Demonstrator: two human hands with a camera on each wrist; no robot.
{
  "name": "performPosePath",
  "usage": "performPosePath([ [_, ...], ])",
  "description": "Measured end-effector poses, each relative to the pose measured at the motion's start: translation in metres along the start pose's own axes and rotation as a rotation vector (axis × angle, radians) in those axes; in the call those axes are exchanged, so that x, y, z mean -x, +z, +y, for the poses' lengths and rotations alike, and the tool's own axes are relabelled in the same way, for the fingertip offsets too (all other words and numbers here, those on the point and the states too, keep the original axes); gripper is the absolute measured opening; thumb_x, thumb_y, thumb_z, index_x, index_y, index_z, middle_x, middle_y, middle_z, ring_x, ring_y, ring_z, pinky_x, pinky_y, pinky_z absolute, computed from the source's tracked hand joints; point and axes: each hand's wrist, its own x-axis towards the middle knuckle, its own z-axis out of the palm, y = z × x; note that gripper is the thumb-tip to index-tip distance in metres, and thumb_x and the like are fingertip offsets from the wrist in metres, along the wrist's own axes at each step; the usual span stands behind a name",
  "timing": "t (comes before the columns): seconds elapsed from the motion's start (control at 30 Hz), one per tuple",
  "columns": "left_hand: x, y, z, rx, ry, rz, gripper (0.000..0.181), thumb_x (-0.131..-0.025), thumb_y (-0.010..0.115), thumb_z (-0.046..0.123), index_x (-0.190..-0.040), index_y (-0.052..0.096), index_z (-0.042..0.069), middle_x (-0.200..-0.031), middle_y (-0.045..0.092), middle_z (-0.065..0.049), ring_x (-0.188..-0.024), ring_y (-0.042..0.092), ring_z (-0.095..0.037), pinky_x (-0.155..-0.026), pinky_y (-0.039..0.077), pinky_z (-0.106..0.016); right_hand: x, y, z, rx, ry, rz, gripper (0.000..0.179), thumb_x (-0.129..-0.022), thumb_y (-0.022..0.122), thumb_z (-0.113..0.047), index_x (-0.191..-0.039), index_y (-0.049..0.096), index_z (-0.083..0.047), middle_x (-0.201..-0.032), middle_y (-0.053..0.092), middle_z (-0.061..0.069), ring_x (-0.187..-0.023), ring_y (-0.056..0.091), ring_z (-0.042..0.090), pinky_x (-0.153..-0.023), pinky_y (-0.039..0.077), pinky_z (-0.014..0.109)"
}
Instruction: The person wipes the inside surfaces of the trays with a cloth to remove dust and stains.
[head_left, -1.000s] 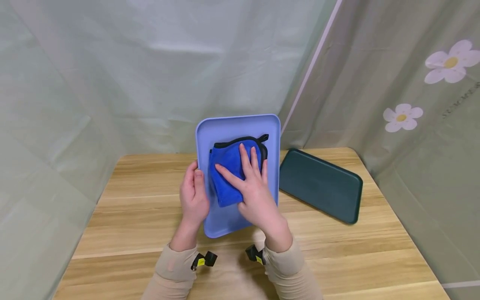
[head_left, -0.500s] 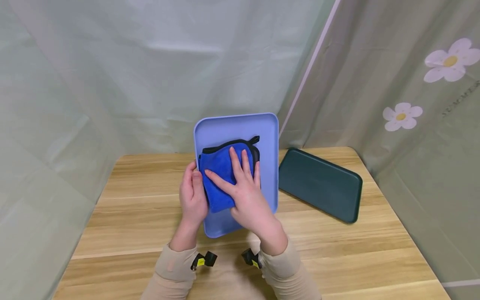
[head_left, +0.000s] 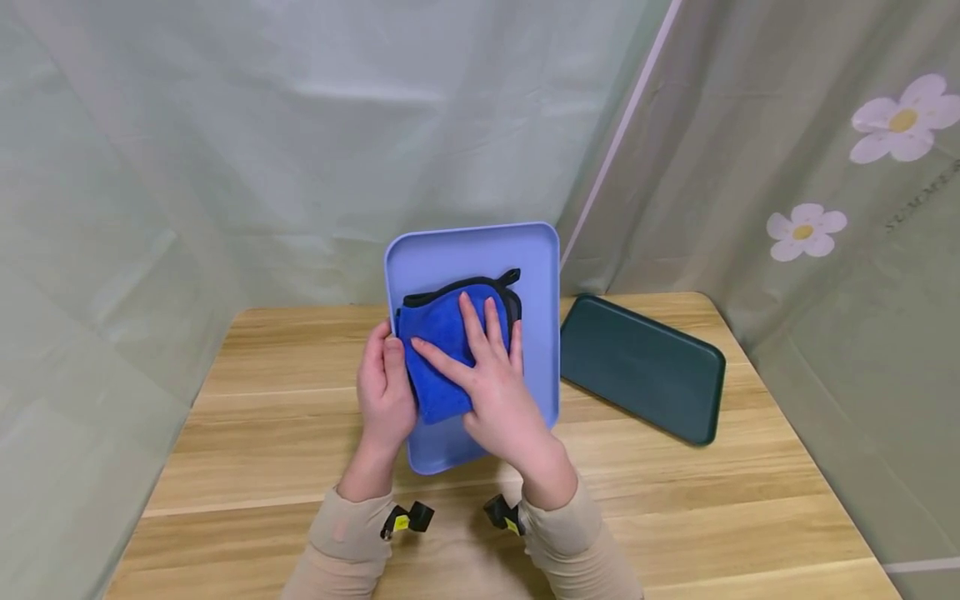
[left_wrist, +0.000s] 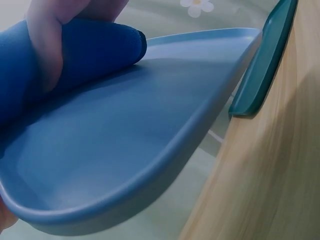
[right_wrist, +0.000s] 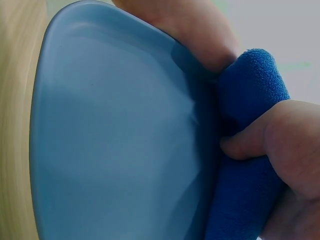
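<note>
- Left hand (head_left: 386, 387) grips the left rim of the blue tray (head_left: 480, 250), held tilted above the surface (head_left: 277, 458)
- Folded blue cloth (head_left: 438, 325) lies inside, toward that rim
- Right hand (head_left: 501, 398) rests on the cloth, fingers spread wide
- Dark green tray (head_left: 643, 368) lies on the surface

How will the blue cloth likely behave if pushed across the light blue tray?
The blue cloth is probably floppy, since it lies folded with soft, rounded bends. Its fuzzy surface may drag a little on the light blue tray. The tray's raised rim would likely catch it.
</note>
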Motion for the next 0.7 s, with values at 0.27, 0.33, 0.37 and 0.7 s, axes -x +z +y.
performPosePath([
  [0.27, -0.001, 0.000, -0.001, -0.037, 0.005, 0.010, 0.037, -0.117, 0.039, 0.012, -0.138, 0.058, -0.012, -0.120, 0.070, -0.013, -0.108, 0.066, -0.013, -0.093, 0.053, -0.024, 0.001, -0.002, 0.004, 0.006, 0.023, -0.021, 0.120, -0.063, 0.071, 0.023, -0.162, 0.047, -0.041, -0.179, -0.013, 0.005, -0.162, -0.015, 0.037, -0.120, -0.003, 0.078],
  [0.33, -0.001, -0.001, -0.001, -0.055, 0.007, 0.014, 0.037, -0.117, 0.039, 0.012, -0.138, 0.057, -0.012, -0.118, 0.070, -0.020, -0.107, 0.065, -0.012, -0.093, 0.052, -0.024, 0.002, -0.002, 0.006, 0.011, 0.025, -0.022, 0.121, -0.063, 0.071, 0.023, -0.162, 0.046, -0.041, -0.179, -0.012, 0.005, -0.162, -0.015, 0.037, -0.120, -0.003, 0.078],
  [0.37, 0.000, -0.001, -0.001, -0.065, 0.008, 0.018, 0.036, -0.117, 0.039, 0.011, -0.138, 0.058, -0.012, -0.117, 0.069, -0.022, -0.106, 0.065, -0.012, -0.093, 0.052, -0.023, 0.002, -0.003, 0.006, 0.010, 0.025, -0.023, 0.121, -0.063, 0.070, 0.024, -0.162, 0.047, -0.041, -0.179, -0.012, 0.005, -0.162, -0.015, 0.037, -0.120, -0.004, 0.078],
  [0.7, -0.002, -0.003, -0.001, -0.142, 0.014, 0.079, 0.036, -0.116, 0.041, 0.011, -0.135, 0.059, -0.015, -0.103, 0.065, -0.017, -0.100, 0.059, -0.010, -0.089, 0.047, -0.022, 0.004, -0.009, 0.014, -0.004, 0.056, -0.025, 0.122, -0.063, 0.067, 0.025, -0.162, 0.046, -0.042, -0.179, -0.012, 0.005, -0.162, -0.016, 0.037, -0.121, -0.008, 0.075],
])
